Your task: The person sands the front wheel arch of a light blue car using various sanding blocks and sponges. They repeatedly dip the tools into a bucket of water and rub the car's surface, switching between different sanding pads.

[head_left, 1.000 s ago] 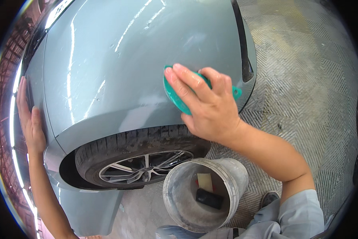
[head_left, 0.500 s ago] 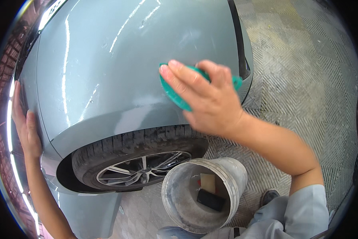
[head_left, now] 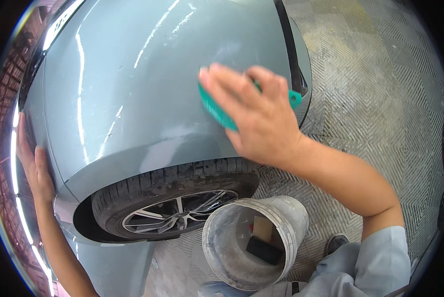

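My right hand [head_left: 261,116], a little blurred, presses a teal hand pad [head_left: 213,110] against the grey-blue car's rounded side panel [head_left: 147,79]. My fingers lie over the pad, and a tab with a small hole pokes out beyond the knuckles. The panel looks wet and glossy, with a few drops on it. At the far left, my left hand [head_left: 40,175] rests flat against the edge of the car body, fingers stretched out and holding nothing. What lies under the pad is hidden.
Below the panel sits a wheel [head_left: 180,218] with a black tyre. Close in front of me stands a dirty whitish bucket [head_left: 296,218] holding a black block [head_left: 264,250] and a tan block [head_left: 262,227]. Patterned grey tiles [head_left: 365,109] cover the floor.
My right hand and the teal pad have slid slightly upward over the panel. The left hand keeps its place on the car; the whole view has shifted a little.
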{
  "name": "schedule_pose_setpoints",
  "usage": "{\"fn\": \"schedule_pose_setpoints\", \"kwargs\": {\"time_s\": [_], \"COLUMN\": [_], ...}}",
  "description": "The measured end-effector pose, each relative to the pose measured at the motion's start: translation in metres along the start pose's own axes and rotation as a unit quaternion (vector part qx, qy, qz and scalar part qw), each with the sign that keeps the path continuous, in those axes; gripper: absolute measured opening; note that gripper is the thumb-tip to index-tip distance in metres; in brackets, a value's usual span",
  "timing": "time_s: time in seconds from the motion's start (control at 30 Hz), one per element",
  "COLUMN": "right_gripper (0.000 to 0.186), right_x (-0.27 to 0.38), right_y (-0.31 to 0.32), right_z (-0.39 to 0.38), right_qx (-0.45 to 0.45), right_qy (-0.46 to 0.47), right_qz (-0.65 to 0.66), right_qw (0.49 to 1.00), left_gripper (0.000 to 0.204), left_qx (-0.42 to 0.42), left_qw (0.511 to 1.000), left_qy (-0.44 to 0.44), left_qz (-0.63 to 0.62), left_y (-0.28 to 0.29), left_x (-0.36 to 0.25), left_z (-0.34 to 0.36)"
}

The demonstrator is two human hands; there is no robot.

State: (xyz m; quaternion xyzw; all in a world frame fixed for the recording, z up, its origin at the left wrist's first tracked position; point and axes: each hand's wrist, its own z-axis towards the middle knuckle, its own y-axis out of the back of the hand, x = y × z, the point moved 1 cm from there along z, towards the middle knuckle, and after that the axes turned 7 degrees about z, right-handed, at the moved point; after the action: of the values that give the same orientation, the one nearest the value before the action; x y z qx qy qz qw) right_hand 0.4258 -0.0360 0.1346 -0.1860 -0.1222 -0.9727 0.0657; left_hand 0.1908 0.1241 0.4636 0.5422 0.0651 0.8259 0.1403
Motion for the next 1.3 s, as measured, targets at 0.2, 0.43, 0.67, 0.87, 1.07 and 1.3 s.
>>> {"fn": "schedule_pose_setpoints", "kwargs": {"time_s": [0.2,0.43,0.67,0.87,1.07,1.3], "right_gripper": [0.083,0.086,0.085,0.080,0.075,0.071], "right_x": [-0.004,0.000,0.004,0.003,0.002,0.001], "right_y": [-0.002,-0.005,0.000,0.000,-0.004,-0.009], "right_z": [0.004,0.002,0.008,0.017,0.011,0.001], "right_qx": [-0.003,-0.009,0.018,0.036,-0.037,-0.026], "right_qy": [-0.020,-0.011,-0.027,-0.059,-0.049,-0.055], "right_qz": [0.000,0.000,0.000,-0.008,0.006,-0.010], "right_qw": [1.000,1.000,0.999,0.998,0.998,0.998], "left_gripper": [0.070,0.070,0.069,0.070,0.068,0.064], "left_qx": [-0.013,-0.004,-0.008,-0.013,-0.010,-0.020], "left_qw": [1.000,1.000,1.000,1.000,0.999,0.999], "left_qy": [-0.012,0.006,-0.004,0.004,-0.017,-0.023], "left_qz": [0.002,-0.028,0.005,-0.002,-0.035,-0.020], "left_y": [0.001,0.001,-0.001,-0.006,-0.004,-0.005], "left_x": [-0.001,-0.002,0.003,0.004,0.003,0.004], "left_z": [0.001,-0.001,-0.003,-0.004,-0.002,-0.001]}}
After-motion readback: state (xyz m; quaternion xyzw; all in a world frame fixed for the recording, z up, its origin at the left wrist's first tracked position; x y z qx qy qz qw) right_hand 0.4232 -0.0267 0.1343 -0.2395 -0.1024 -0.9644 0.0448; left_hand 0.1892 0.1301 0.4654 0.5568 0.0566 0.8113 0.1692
